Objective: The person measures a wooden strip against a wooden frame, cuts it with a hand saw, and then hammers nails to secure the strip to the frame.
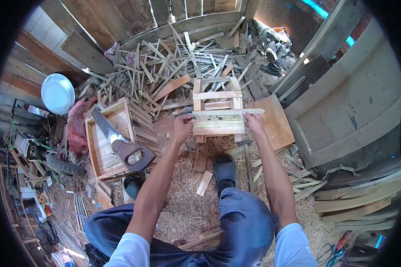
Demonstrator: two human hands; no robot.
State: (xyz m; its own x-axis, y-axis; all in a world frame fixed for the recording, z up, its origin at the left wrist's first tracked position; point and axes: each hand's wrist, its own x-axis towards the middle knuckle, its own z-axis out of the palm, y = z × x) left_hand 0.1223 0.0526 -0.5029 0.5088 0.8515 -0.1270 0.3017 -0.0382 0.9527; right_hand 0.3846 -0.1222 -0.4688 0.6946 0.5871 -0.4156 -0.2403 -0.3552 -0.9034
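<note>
A small slatted wooden frame [218, 131] stands in front of me, with several slats fixed across its near side. Across it lies a thin wooden slat [227, 112], whose pointed right end juts past the frame. My left hand [182, 127] is closed at the slat's left end, fingertips right at the frame's edge. On the other side, my right hand [254, 124] pinches the slat near the frame's right upright. To the left, a handsaw [132, 153] with a dark handle rests on a shallow wooden crate [101, 172].
Scrap wood strips [165, 66] are heaped against the back wall. A brown board [274, 122] lies right of the frame, near a large leaning panel [347, 98]. A white basin [58, 94] hangs at left. Curved planks [356, 200] are stacked at right. Sawdust covers the floor.
</note>
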